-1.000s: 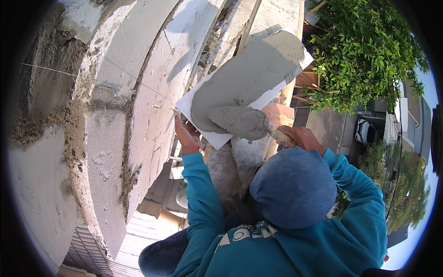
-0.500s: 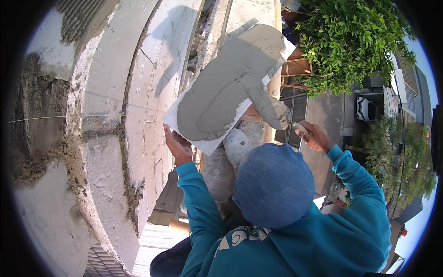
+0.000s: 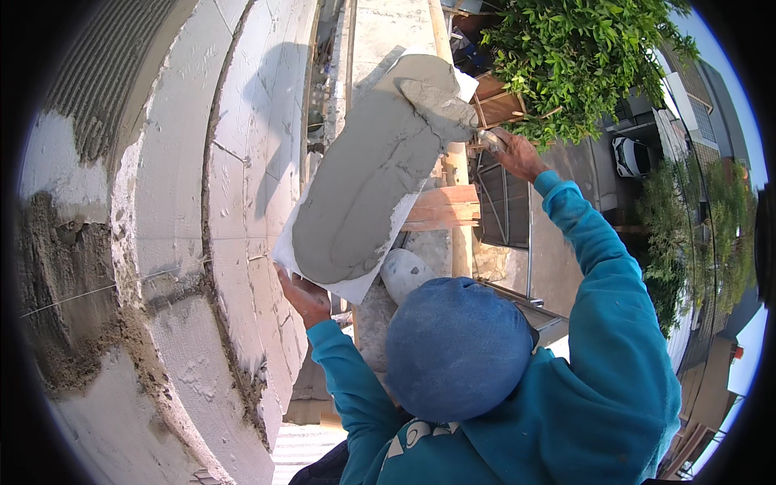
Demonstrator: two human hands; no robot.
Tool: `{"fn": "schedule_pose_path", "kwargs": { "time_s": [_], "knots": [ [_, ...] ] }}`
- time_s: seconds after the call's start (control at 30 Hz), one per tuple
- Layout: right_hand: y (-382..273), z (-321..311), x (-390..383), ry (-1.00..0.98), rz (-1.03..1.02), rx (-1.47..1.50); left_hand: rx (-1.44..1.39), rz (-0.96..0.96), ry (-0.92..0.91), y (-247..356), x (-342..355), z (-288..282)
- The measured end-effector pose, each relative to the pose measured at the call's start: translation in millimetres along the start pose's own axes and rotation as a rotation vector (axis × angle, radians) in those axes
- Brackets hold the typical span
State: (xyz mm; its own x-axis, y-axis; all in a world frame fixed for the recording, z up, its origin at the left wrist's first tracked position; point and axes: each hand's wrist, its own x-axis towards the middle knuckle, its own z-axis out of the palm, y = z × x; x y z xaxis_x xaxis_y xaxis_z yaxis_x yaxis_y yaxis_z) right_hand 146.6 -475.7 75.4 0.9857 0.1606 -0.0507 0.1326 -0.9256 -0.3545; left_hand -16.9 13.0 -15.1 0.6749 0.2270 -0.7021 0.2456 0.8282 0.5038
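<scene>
A long white block lies slantwise ahead of me, its bare edge [image 3: 349, 289] showing around a thick layer of wet grey mortar [image 3: 356, 174]. My left hand [image 3: 305, 301] holds the block's near left corner, its fingers partly hidden beneath. The handle of a trowel [image 3: 440, 111] is gripped in my right hand [image 3: 519, 155], beyond the block's right side. Mortar coats the trowel's blade, which lies on the mortar layer near the block's far end. A ridged track runs along the layer's length.
On the left rises a wall of white blocks [image 3: 174, 178] with rough mortar joints and a thin string [image 3: 69, 299] across it. Reddish-brown slabs [image 3: 440, 208] and a wooden beam [image 3: 461, 166] lie right of the block. A leafy tree [image 3: 582, 65] and a parked car [image 3: 626, 157] are farther right.
My right hand has moved the trowel away from me and leftward, from beside the block's right edge onto its far part. My left hand keeps the same corner.
</scene>
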Motion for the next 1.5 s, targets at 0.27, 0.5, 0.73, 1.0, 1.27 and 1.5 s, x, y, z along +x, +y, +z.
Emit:
{"fn": "schedule_pose_path", "kwargs": {
  "time_s": [0.27,0.5,0.73,1.0,1.27,1.5],
  "knots": [
    [40.6,-17.1,1.6,-0.196,0.538,0.510,-0.018,0.084,-0.040,-2.3,2.0,3.4],
    [13.0,-76.0,-23.5,-0.302,0.766,0.787,-0.019,0.047,-0.031,-1.6,-1.7,7.7],
    [-35.3,-51.8,18.8,-0.645,0.755,0.954,-0.093,-0.050,-0.009,-0.2,2.1,2.6],
    [-132.5,13.3,-83.2,-0.699,0.377,0.739,-0.083,0.037,-0.087,-3.4,1.2,4.5],
    [-188.1,2.6,-113.6,-0.913,0.090,0.491,-0.066,-0.009,-0.080,-5.5,12.8,-5.3],
    [-255.7,1.2,-17.4,-0.859,-0.349,0.112,-0.094,-0.064,0.048,-10.8,11.2,-11.1]
  ]
}}
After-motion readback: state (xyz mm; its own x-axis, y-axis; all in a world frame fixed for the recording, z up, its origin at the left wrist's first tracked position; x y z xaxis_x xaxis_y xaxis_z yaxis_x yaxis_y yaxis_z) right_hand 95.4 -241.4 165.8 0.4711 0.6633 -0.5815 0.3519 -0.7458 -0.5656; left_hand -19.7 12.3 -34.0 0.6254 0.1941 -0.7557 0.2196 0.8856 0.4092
